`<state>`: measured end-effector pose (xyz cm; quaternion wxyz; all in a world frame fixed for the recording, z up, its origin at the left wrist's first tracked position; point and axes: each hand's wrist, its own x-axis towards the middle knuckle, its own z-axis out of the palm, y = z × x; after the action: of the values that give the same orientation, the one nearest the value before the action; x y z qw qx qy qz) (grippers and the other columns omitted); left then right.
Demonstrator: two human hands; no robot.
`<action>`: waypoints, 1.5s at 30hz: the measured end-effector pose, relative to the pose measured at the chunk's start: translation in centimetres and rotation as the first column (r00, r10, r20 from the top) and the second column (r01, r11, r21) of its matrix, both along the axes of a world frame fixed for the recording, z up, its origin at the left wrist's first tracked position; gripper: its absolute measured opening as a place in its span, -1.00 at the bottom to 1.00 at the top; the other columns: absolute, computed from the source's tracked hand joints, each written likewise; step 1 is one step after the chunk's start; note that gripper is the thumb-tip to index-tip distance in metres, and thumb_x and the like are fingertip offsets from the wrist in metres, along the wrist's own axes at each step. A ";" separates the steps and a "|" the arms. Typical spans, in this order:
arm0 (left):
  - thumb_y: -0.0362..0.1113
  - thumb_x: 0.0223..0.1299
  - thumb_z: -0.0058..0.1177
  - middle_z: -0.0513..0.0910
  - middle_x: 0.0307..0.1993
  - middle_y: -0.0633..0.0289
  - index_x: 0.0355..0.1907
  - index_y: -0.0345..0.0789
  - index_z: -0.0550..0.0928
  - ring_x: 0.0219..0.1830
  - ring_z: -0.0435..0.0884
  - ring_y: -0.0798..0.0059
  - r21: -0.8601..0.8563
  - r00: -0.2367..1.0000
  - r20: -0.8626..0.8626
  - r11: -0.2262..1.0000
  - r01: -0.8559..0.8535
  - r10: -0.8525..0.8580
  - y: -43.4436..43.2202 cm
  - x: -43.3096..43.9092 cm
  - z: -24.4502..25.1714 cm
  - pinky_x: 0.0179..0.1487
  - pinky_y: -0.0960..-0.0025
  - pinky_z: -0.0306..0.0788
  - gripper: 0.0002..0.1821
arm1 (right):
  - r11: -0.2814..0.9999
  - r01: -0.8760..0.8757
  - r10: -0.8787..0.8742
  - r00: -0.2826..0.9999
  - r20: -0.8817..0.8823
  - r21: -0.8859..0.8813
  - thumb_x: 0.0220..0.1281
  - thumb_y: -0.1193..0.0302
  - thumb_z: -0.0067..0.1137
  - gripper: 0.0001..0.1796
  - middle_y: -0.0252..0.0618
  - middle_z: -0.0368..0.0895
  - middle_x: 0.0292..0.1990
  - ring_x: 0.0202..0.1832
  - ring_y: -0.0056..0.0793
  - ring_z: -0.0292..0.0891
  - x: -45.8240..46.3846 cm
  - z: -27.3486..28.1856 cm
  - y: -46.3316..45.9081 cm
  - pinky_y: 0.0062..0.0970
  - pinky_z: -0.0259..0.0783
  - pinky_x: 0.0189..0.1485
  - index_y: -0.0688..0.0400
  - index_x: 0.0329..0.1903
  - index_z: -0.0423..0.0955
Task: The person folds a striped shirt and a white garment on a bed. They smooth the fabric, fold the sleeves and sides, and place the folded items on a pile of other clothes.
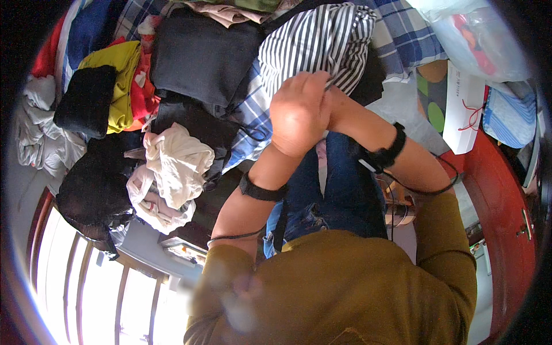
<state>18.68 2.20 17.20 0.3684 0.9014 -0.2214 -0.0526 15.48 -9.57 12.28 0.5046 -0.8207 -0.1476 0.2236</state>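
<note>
My left hand (295, 114) is in front of my right hand (335, 103), which is mostly hidden behind it. The two touch over the near edge of a bundled black-and-white striped cloth (312, 45). Whether the fingers hold the cloth or each other cannot be made out. A small dark bit shows by the left fingertips, too small to name. Black straps (263, 189) circle both forearms, with a thin cable at the right one. Left of the striped cloth lies a folded dark grey garment (200, 60). Both rest on a blue-and-white checked cloth (407, 32).
Folded yellow (125, 86) and black (86, 101) garments lie at the left. Nearer are a crumpled off-white cloth (179, 166) and a black plastic bag (92, 189). To the right stand a white box (463, 108) with red cord, a clear plastic bag (487, 43) and a red door (502, 202).
</note>
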 end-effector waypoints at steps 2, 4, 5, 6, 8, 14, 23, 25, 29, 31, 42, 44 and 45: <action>-0.39 0.01 0.15 0.64 -0.33 0.06 -0.16 -0.28 0.61 -0.31 0.62 0.04 -0.021 0.996 -0.087 0.999 -0.025 0.023 0.1 0.4 0.3 -0.24 0.17 0.50 -0.74 | 0.984 -0.150 0.115 0.948 -0.295 -0.096 0.08 0.51 0.12 -0.78 -0.03 0.62 -0.21 -0.17 -0.14 0.57 1.0 1.9 -2.3 -0.25 0.47 -0.13 0.22 -0.17 0.55; -0.38 0.06 0.13 0.66 -0.31 0.01 -0.16 -0.30 0.61 -0.31 0.64 0.01 -0.022 0.984 -0.176 0.999 -0.031 0.027 -0.1 0.9 0.4 -0.23 0.15 0.51 -0.76 | 0.985 0.025 -0.045 0.992 -0.117 -0.173 0.05 0.47 0.17 -0.78 -0.06 0.64 -0.19 -0.14 -0.14 0.58 1.4 4.2 -5.3 -0.24 0.47 -0.09 0.17 -0.18 0.56; -0.38 0.06 0.13 0.66 -0.31 0.00 -0.16 -0.30 0.60 -0.31 0.65 0.01 0.037 0.979 -0.204 0.999 0.013 -0.005 -0.2 1.2 0.5 -0.23 0.15 0.51 -0.76 | 0.977 0.128 -0.129 0.992 0.002 -0.171 0.03 0.45 0.19 -0.78 -0.07 0.65 -0.18 -0.13 -0.14 0.58 1.6 5.0 -6.5 -0.24 0.47 -0.07 0.14 -0.19 0.57; -0.39 0.06 0.13 0.66 -0.30 -0.01 -0.16 -0.30 0.60 -0.31 0.65 0.01 0.097 0.972 -0.232 0.993 0.060 -0.036 -0.4 1.5 0.6 -0.24 0.16 0.51 -0.76 | 0.924 0.348 -0.326 0.933 0.151 -0.159 0.01 0.45 0.22 -0.73 -0.09 0.64 -0.14 -0.12 -0.13 0.58 2.1 5.3 -7.5 -0.23 0.47 -0.05 0.13 -0.15 0.56; -0.35 0.04 0.19 0.65 -0.32 0.03 -0.13 -0.29 0.57 -0.29 0.64 0.04 0.130 0.975 -0.214 0.987 0.094 -0.065 -0.8 2.3 0.7 -0.21 0.17 0.51 -0.71 | 0.756 0.635 -0.483 0.705 0.519 -0.158 -0.01 0.43 0.28 -0.62 -0.10 0.62 -0.08 -0.07 -0.11 0.56 3.6 4.8 -9.1 -0.23 0.45 -0.01 0.09 -0.05 0.53; -0.25 -0.07 0.26 0.50 -0.13 0.02 0.03 -0.31 0.41 -0.12 0.52 0.02 0.146 0.992 0.108 0.988 0.052 -0.069 -3.2 5.4 0.7 -0.08 0.14 0.44 -0.44 | 0.697 0.701 -0.685 0.714 0.146 -0.153 0.01 0.40 0.40 -0.47 -0.12 0.59 0.00 0.03 -0.23 0.54 5.6 1.1 -9.3 -0.36 0.43 0.11 0.16 0.08 0.44; -0.41 -0.03 0.06 0.62 -0.23 -0.02 -0.14 -0.39 0.57 -0.18 0.63 0.07 0.189 0.992 -0.125 0.982 0.017 0.007 -3.0 9.7 -0.4 -0.08 0.18 0.49 -0.68 | 0.781 0.624 -0.574 0.700 0.424 0.027 -0.15 0.51 0.35 -0.62 -0.15 0.59 -0.11 -0.03 -0.08 0.49 2.9 1.4 -7.2 -0.19 0.41 0.03 0.12 -0.18 0.46; -0.42 0.00 0.07 0.66 -0.36 0.04 -0.23 -0.42 0.60 -0.35 0.66 0.23 0.111 0.948 -0.300 0.991 -0.079 0.109 -3.0 10.1 -0.2 -0.20 0.30 0.51 -0.77 | 0.774 0.632 -0.584 0.689 0.428 0.038 -0.12 0.50 0.34 -0.60 -0.13 0.58 -0.07 0.00 -0.07 0.49 3.0 1.1 -7.0 -0.18 0.41 0.05 0.13 -0.14 0.45; -0.49 0.06 0.08 0.64 -0.46 0.21 -0.25 -0.41 0.62 -0.47 0.57 0.60 -0.035 0.864 -0.479 0.980 -0.196 0.156 -3.5 10.9 0.8 -0.32 0.52 0.45 -0.84 | 0.786 0.618 -0.540 0.709 0.454 -0.030 0.02 0.43 0.33 -0.63 -0.09 0.59 0.00 0.04 -0.09 0.52 3.6 0.5 -7.3 -0.22 0.43 0.09 0.17 -0.08 0.49; -0.51 0.07 0.07 0.60 -0.49 0.26 -0.27 -0.41 0.60 -0.49 0.52 0.65 -0.083 0.910 -0.378 0.972 -0.218 0.172 -3.9 11.1 1.4 -0.34 0.55 0.43 -0.87 | 0.815 0.579 -0.515 0.745 0.425 -0.027 -0.01 0.44 0.32 -0.61 -0.14 0.60 -0.06 0.00 -0.10 0.53 3.9 0.4 -7.6 -0.22 0.44 0.06 0.16 -0.06 0.49; -0.44 0.00 0.14 0.57 -0.43 0.11 -0.27 -0.29 0.55 -0.46 0.56 0.10 -0.079 0.999 -0.023 0.996 0.041 -0.043 -6.5 6.0 2.1 -0.42 0.23 0.44 -0.81 | 0.578 0.812 -0.816 0.577 0.040 0.084 -0.09 0.44 0.31 -0.56 -0.03 0.56 -0.16 -0.08 0.03 0.49 5.2 -0.3 -6.2 -0.15 0.42 -0.02 0.15 -0.07 0.42; -0.45 -0.01 0.13 0.56 -0.44 0.12 -0.28 -0.29 0.55 -0.49 0.56 0.12 -0.080 0.999 -0.033 0.997 0.014 -0.017 -6.1 5.7 2.1 -0.44 0.24 0.43 -0.82 | 0.584 0.811 -0.795 0.562 0.230 0.039 -0.18 0.43 0.37 -0.44 -0.05 0.53 -0.06 0.02 0.01 0.44 5.1 -0.2 -6.6 -0.16 0.37 0.10 0.14 -0.01 0.41; -0.46 -0.02 0.13 0.56 -0.45 0.13 -0.28 -0.28 0.55 -0.50 0.55 0.13 -0.079 0.999 -0.032 0.997 -0.002 -0.001 -5.8 5.6 2.0 -0.45 0.25 0.43 -0.82 | 0.589 0.807 -0.765 0.549 0.337 0.024 -0.22 0.43 0.40 -0.39 -0.06 0.52 -0.01 0.08 0.01 0.42 5.0 -0.2 -6.9 -0.16 0.35 0.16 0.13 0.02 0.40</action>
<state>24.29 -3.61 19.24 0.4075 0.8851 -0.2171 -0.0580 20.44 -16.43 12.10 0.4648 -0.8552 0.1736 -0.1496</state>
